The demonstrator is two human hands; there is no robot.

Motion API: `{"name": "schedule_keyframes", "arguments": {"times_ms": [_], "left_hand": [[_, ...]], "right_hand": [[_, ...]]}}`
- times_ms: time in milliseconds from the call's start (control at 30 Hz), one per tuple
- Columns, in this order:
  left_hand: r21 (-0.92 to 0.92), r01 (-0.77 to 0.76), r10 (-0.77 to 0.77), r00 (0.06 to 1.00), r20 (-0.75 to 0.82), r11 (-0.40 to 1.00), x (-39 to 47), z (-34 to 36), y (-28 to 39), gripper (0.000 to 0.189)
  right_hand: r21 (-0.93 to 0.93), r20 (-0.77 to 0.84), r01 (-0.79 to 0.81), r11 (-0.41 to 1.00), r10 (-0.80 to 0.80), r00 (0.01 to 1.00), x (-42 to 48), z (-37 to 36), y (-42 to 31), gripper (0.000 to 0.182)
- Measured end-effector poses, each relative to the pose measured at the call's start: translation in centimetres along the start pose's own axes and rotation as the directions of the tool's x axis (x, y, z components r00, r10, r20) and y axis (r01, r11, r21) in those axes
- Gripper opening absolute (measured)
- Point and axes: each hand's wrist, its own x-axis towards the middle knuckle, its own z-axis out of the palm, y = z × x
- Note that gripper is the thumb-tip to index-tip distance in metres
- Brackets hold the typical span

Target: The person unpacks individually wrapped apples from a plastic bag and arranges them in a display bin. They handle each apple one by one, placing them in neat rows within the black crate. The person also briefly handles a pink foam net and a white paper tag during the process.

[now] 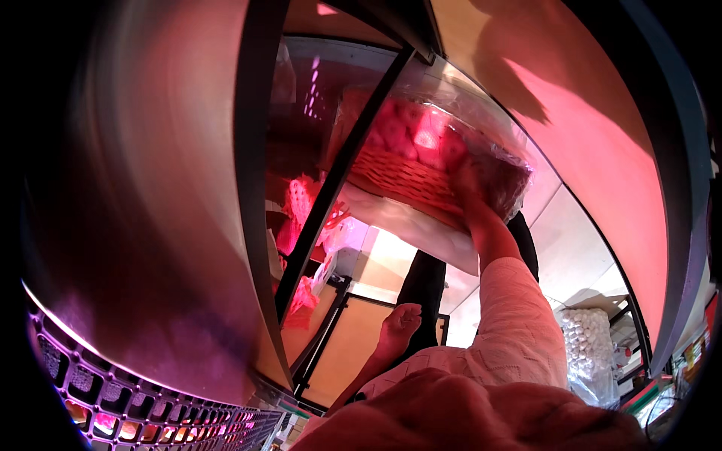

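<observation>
My right hand (467,179) reaches into the right end of an open box (440,211) lined with clear plastic film (479,121). Round fruits (403,135) lie in rows inside, tinted red by the light. A sheet of foam netting (395,172) covers the box's near part. My fingers are in shadow, so whether they grip a fruit is hidden. Low in front of my body hangs my left hand (401,324), its fingers curled in and nothing seen in them. It is apart from the box.
Dark metal bars (344,169) cross the view left of the box. Foam fruit nets (299,197) are heaped beyond them. A plastic crate (124,400) fills the lower left. A clear bag of white lumpy pieces (589,349) stands at right, below an orange-lit panel (609,141).
</observation>
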Motion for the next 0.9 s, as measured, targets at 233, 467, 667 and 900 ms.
{"name": "schedule_keyframes", "arguments": {"times_ms": [233, 467, 667, 900], "left_hand": [[0.018, 0.037, -0.037, 0.999, -0.007, 0.999, 0.2, -0.6, -0.5, 0.029], [0.081, 0.043, -0.043, 0.999, 0.002, 0.996, 0.6, -0.9, -1.8, 0.029], [0.060, 0.022, -0.022, 1.000, -0.002, 0.998, 0.6, -0.6, -2.0, 0.030], [0.042, 0.058, -0.058, 0.998, 0.015, 0.997, 0.4, -0.8, -2.6, 0.030]], "right_hand": [[0.320, 0.260, -0.049, 0.946, -0.038, 0.965, 1.1, -0.3, 0.5, 0.031], [0.493, 0.339, -0.113, 0.863, -0.071, 0.938, 0.9, -0.6, 1.9, 0.047], [0.707, 0.387, -0.174, 0.685, -0.169, 0.907, 0.7, -2.0, 2.9, 0.062], [0.854, 0.349, -0.204, 0.478, -0.238, 0.906, 0.2, -3.6, 2.5, 0.080]]}}
